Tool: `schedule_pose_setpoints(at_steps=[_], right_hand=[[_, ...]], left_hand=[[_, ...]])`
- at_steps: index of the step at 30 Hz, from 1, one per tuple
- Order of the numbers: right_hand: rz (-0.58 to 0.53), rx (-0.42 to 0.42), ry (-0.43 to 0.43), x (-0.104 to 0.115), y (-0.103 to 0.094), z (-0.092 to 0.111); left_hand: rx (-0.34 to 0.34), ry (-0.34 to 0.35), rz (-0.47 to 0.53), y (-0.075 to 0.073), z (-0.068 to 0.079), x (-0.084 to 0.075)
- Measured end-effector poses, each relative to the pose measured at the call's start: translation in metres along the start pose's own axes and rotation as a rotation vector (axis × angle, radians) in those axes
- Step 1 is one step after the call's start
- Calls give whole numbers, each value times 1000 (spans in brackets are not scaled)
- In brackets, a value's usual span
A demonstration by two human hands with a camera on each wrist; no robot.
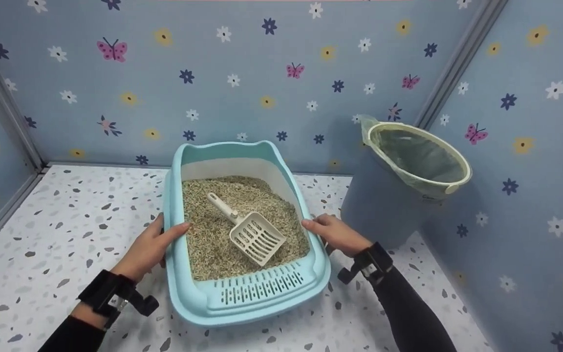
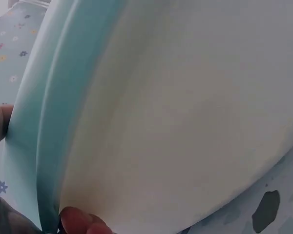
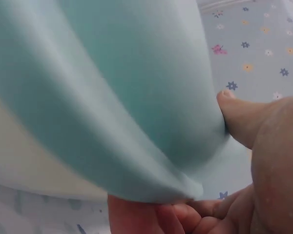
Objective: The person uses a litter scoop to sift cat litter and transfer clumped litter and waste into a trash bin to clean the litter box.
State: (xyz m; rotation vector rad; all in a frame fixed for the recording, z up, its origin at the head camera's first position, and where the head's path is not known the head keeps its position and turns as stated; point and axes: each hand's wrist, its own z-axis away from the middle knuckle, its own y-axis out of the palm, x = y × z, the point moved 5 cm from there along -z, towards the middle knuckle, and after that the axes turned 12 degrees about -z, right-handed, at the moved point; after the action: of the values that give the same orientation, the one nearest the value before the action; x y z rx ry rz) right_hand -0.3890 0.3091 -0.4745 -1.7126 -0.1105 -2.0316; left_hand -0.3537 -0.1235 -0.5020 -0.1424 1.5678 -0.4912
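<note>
Both hands hold a litter box with a light-blue rim point(image 1: 176, 254) and white lower walls point(image 2: 185, 122). My left hand point(image 1: 147, 247) grips the left rim, thumb over the top edge and fingertips point(image 2: 78, 222) curled under it. On the opposite side my right hand point(image 1: 335, 233) grips the rim the same way, its thumb point(image 3: 237, 109) on the rim and its fingers bent beneath. Tan granular litter point(image 1: 213, 230) fills the box, heaped toward the back. A beige slotted litter scoop point(image 1: 258, 238) lies on the litter, handle pointing to the back left.
A blue-grey trash bin point(image 1: 379, 195) with a cream rim and a thin bag liner point(image 1: 418, 151) stands at the right, near the back corner. Flowered wall panels point(image 1: 232, 58) close in the back and sides. The speckled tabletop point(image 1: 81, 220) extends under the box.
</note>
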Motion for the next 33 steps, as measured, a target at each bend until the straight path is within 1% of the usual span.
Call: schedule_pose_setpoints(at_steps=[3,6,9,11,14,17,20,22,24,25,28,29,31,33], right_hand=[[-62,-32,-7,-4,8,9],[-128,-95,-2,-9,16,17],[-153,-152,-1,-12,24,22],[-148,-182,-2,-13,26,24],[-114,-203,-10,-13,25,23],[-32,-199,-35,-11,19,19],[83,-165,-66,-11,8,13],[156,-135,-87,-11,0,7],[209,-109,-109,-10,-6,1],[242,-109,-127,-8,-9,-3],[352,-168,-191,0,-20,-12],[403,-200,-212,3,-23,-15],[528,-272,-254,10,-28,-18],[646,-323,-296,17,-30,-19]], left_hand=[[30,20,14,-5,-7,2],[57,43,12,-7,-13,3],[74,60,25,-9,-14,4],[75,68,28,-9,-14,5],[69,73,31,-9,-14,5],[59,75,32,-9,-16,4],[64,79,21,-8,-19,5],[76,67,-3,-8,-21,5],[95,35,-47,-9,-23,7],[105,17,-81,-11,-23,7],[125,-41,-217,-18,-23,7],[124,-43,-271,-21,-24,6],[92,-18,-400,-30,-24,1],[18,23,-533,-40,-24,-5]])
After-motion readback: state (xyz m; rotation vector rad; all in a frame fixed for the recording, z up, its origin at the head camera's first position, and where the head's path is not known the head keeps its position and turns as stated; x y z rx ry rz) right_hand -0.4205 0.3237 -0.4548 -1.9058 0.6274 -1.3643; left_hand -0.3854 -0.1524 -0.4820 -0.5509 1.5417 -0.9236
